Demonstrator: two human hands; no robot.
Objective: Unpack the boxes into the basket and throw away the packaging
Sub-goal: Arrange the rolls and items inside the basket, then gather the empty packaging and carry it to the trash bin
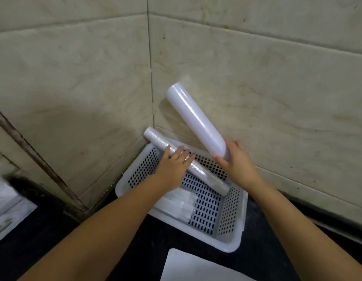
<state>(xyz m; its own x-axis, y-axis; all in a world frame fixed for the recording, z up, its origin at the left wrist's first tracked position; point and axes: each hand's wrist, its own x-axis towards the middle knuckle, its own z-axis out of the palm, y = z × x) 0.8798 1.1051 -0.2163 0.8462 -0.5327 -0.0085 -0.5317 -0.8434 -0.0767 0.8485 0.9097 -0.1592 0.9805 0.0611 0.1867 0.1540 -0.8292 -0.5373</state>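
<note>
A basket (232, 238) sits on the counter (135, 240) in the wall corner (151, 98). One roll (208, 175) lies slantwise across it; a second roll (194, 118) is above its right side. Inside, at left, lie what may be wrapped packets (176, 203). A flat sheet (192, 266) lies nearer.

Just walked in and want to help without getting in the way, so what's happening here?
A person is loading rolls into a white perforated basket on a dark counter in a tiled corner. The left hand rests on a thin roll lying slantwise across the basket, its far end over the rim. The right hand holds a thicker white roll by its lower end, angled up above the basket. Some clear-wrapped items already lie inside.
</note>
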